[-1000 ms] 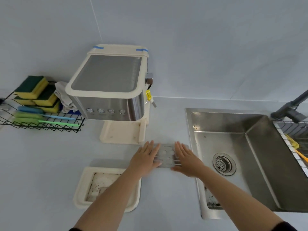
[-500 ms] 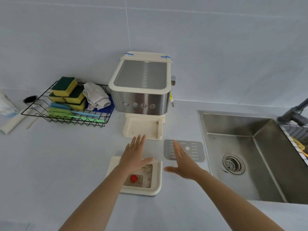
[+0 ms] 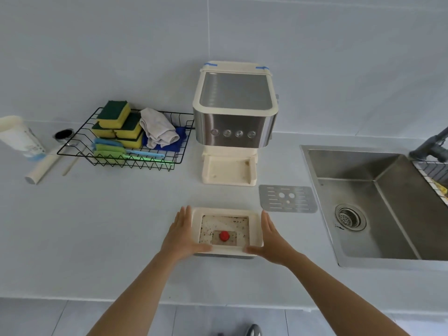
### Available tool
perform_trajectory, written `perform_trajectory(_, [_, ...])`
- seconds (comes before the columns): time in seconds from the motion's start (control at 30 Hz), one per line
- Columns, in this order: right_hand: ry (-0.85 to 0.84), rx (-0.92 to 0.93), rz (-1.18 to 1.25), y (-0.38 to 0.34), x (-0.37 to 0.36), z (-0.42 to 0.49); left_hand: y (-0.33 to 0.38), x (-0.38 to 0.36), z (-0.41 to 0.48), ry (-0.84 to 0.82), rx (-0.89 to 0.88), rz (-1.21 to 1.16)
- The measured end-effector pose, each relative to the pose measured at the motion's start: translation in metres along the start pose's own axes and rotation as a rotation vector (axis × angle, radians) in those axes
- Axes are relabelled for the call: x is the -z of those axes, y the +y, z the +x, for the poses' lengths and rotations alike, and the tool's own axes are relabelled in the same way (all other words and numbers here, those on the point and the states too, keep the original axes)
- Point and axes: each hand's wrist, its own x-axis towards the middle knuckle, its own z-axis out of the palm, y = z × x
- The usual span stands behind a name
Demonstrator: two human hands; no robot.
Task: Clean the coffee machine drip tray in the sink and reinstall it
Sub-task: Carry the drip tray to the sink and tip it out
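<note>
Grate [image 3: 287, 199] now lies at the tray's [image 3: 226, 211] 1 o'clock. Left hand [image 3: 184, 235] and right hand [image 3: 274, 241], fingers straight, have moved to press the tray's sides, probably to carry it to the sink [image 3: 388, 214] at 3 o'clock.

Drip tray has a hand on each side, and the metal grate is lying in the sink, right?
Not quite. The head view shows the metal grate lying on the counter beside the sink, not in it. The drip tray does have the left hand and right hand at its sides.
</note>
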Motion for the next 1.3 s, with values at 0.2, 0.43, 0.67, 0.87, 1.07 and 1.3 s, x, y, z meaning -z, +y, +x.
perform_trajectory(0.2, [0.007, 0.03, -0.006, 0.012, -0.015, 0.004, -0.018, -0.015, -0.003, 0.001, 0.033, -0.209])
perform_trajectory(0.43, [0.077, 0.066, 0.067, 0.012, -0.022, 0.002, -0.009, -0.016, -0.006, 0.041, -0.048, -0.307])
perform_trajectory(0.67, [0.149, 0.063, 0.141, 0.02, 0.004, -0.003, 0.019, -0.003, 0.002, 0.072, -0.173, -0.301])
perform_trajectory(0.87, [0.246, 0.07, 0.138, 0.025, 0.046, -0.021, 0.059, 0.0, 0.015, 0.056, -0.307, -0.301])
perform_trajectory(1.07, [0.322, 0.006, 0.129, 0.05, 0.09, -0.035, 0.113, -0.005, 0.033, 0.047, -0.387, -0.272])
perform_trajectory(1.3, [0.382, -0.042, 0.173, 0.094, 0.149, -0.048, 0.188, -0.027, 0.06, 0.055, -0.415, -0.238])
